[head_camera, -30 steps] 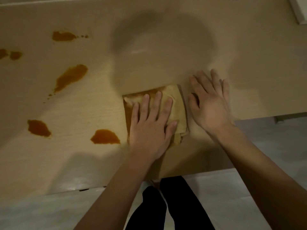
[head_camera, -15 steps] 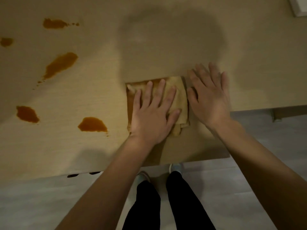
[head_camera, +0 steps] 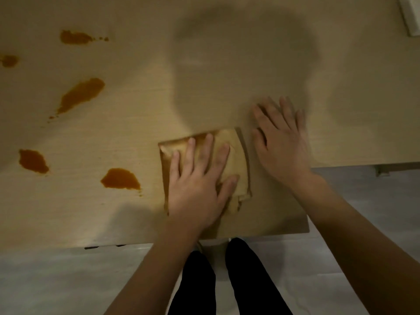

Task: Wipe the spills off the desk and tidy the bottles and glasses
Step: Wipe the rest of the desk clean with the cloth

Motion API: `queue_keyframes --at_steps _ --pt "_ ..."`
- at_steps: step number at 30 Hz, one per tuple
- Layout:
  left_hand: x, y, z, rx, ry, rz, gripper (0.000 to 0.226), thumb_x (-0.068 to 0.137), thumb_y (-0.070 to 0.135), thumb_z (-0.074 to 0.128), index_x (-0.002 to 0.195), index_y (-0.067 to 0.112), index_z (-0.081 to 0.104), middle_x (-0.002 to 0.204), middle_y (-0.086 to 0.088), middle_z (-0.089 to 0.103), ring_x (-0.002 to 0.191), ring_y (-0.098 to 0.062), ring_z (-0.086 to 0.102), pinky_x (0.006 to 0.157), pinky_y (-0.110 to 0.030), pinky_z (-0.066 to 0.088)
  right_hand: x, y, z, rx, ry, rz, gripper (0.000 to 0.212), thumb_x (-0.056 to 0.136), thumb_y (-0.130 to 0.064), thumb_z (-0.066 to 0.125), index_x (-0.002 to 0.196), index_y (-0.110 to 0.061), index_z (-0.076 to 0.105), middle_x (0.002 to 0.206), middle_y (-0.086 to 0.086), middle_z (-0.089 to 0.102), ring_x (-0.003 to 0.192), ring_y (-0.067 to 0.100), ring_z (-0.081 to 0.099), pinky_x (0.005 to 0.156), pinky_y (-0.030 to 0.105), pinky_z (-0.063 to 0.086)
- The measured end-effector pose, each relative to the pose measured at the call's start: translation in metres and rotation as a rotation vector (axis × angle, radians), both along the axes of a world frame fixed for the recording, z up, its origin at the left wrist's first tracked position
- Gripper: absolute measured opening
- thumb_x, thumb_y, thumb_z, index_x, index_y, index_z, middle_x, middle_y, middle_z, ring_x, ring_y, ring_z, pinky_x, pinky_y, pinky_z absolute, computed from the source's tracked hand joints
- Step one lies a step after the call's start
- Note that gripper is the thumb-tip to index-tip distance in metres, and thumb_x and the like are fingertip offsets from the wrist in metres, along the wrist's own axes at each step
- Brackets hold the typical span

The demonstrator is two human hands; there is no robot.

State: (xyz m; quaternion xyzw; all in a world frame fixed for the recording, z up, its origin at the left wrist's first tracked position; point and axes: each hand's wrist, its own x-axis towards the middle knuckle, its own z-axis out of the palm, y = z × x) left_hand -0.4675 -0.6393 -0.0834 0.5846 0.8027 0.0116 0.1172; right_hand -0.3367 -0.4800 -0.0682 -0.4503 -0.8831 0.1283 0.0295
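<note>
Black trouser legs [head_camera: 227, 280] and pale floor [head_camera: 56, 280] nearest, below the desk [head_camera: 227, 53] edge. Left hand [head_camera: 197, 189] flat on a folded cloth [head_camera: 236, 153], fingers straight and spread, pressing it down near the front edge. Right hand [head_camera: 279, 142] just beside the cloth on bare wood, also flat and open, gripping nothing, slightly blurred. Nearest spill [head_camera: 120, 179] left of the cloth, close by the left hand, roughly level with it; so the left hand the nearer one, and a sideways push leftward likely next. Further left, another spill [head_camera: 34, 161]. Farther back, a long spill [head_camera: 80, 95] with its axis running diagonally, then two smaller ones [head_camera: 76, 37] toward the far left. Pale wood-grain surface, dim light, head shadow across the middle. White object [head_camera: 411, 14] at the far right corner. No bottles or glasses in view.
</note>
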Motion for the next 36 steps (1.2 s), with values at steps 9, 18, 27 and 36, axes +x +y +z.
queue_keyframes --at_steps 9,18,27,36 --pt "0.017 -0.015 -0.002 0.047 -0.003 -0.005 0.066 0.102 0.062 0.024 0.16 0.033 0.017 0.169 -0.004 0.015 0.154 -0.036 0.01 0.122 -0.058 0.01 -0.008 -0.007 -0.001 -0.049 -0.016 0.032 0.058 0.102 -0.039 0.026 0.156 -0.02 0.035 0.166 0.004 0.026 0.155 0.029 0.014 0.124 0.055 0.009" --pt "0.014 0.022 -0.004 0.037 0.0 -0.061 0.065 0.1 0.067 0.019 0.158 0.037 0.014 0.169 0.0 0.013 0.155 -0.031 0.005 0.122 -0.056 0.0 -0.01 -0.002 0.005 -0.042 0.033 0.005 0.055 0.104 -0.035 0.025 0.153 -0.016 0.042 0.163 0.005 0.034 0.153 0.027 0.021 0.123 0.049 0.014" --pt "0.013 -0.041 0.002 0.028 0.019 -0.034 0.066 0.101 0.066 0.023 0.16 0.036 0.017 0.168 0.0 0.016 0.155 -0.033 0.009 0.124 -0.053 0.007 -0.007 -0.014 0.003 -0.002 0.058 0.002 0.052 0.104 -0.031 0.031 0.149 -0.012 0.048 0.159 0.008 0.04 0.151 0.03 0.027 0.122 0.052 0.017" --pt "-0.009 -0.014 0.004 -0.057 -0.003 0.031 0.069 0.096 0.073 0.011 0.158 0.044 0.0 0.169 0.006 -0.007 0.154 -0.025 -0.016 0.122 -0.047 -0.011 -0.023 -0.044 0.0 -0.026 0.058 0.073 0.055 0.102 -0.036 0.027 0.15 -0.016 0.046 0.16 0.006 0.039 0.153 0.029 0.023 0.125 0.051 0.009"
